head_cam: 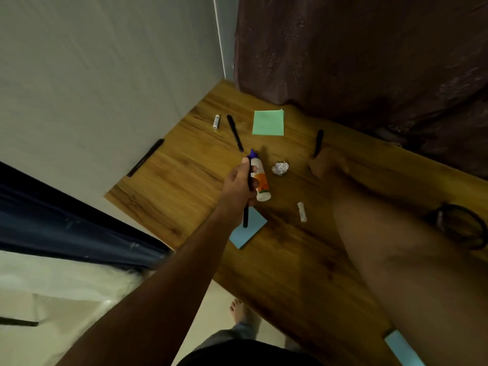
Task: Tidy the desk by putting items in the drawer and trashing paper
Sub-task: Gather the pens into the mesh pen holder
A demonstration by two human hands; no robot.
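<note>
Currently, I count on the wooden counter [290,260]:

- My left hand [241,182], fingers curled round a black pen [246,215] and a white glue bottle [260,183] with a purple cap, held near the counter's middle.
- My right hand [327,163], blurred, at the lower tip of a second black pen [318,142] toward the far edge; I cannot tell whether its fingers grip it.
- Crumpled paper ball [280,168], between the two hands.
- Green paper pad [268,122], near the far edge.
- Third black pen [235,132], beside the green pad.
- Small white tube [216,121], near the far left corner.
- Another white tube [302,212], toward the middle.
- Blue paper [248,228], at the left edge, partly under my left wrist.
- Black marker [145,157], lying along the left edge.
- Black ring-shaped item [464,225], at the right edge.
</note>
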